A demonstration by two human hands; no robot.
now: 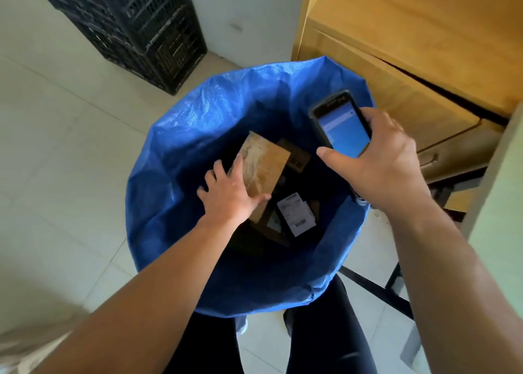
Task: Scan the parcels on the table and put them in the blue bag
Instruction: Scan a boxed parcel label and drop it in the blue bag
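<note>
The blue bag (pixel 175 158) stands open on the floor below me. My left hand (pixel 229 192) reaches inside it and grips a brown cardboard parcel (pixel 264 161) by its near end, fingers on one side and thumb on the other. Deeper in the bag lie other parcels, one dark with a white shipping label (pixel 295 213) and another brown box (pixel 297 158) behind. My right hand (pixel 379 161) holds a black handheld scanner (pixel 341 124) with a lit blue screen above the bag's right rim.
A stack of black plastic crates (pixel 135 25) stands at the back left. A wooden cabinet (pixel 418 48) with a drawer is at the right, close to the bag. Black metal table legs (pixel 376 288) cross the tiled floor at the lower right.
</note>
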